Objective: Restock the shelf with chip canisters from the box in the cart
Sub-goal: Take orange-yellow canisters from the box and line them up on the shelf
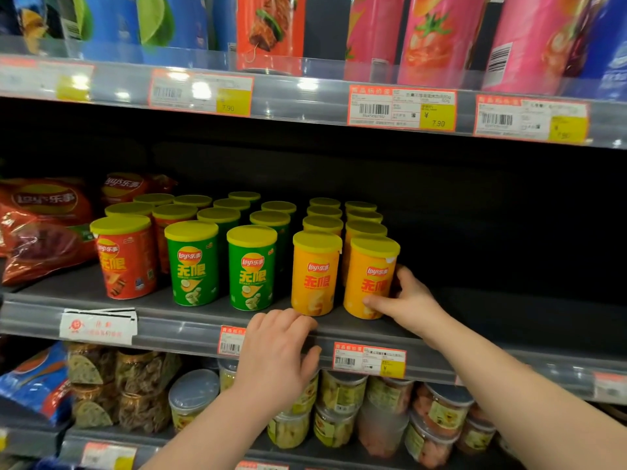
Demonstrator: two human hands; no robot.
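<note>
Short chip canisters with yellow lids stand in rows on the middle shelf [169,320]: red [125,262], green [191,266] and orange [315,276]. My right hand [407,300] grips the front orange canister [368,279] of the rightmost row, thumb across its lower front and fingers behind it. My left hand [274,354] rests on the shelf's front rail just below the orange canisters, fingers curved over the edge, holding nothing. The cart and the box are out of view.
To the right of the orange rows the shelf [509,300] is dark and bare. Red chip bags [44,225] lie at the left. Tall canisters [434,39] fill the shelf above, clear snack tubs [342,401] the shelf below. Price tags [402,108] line the rails.
</note>
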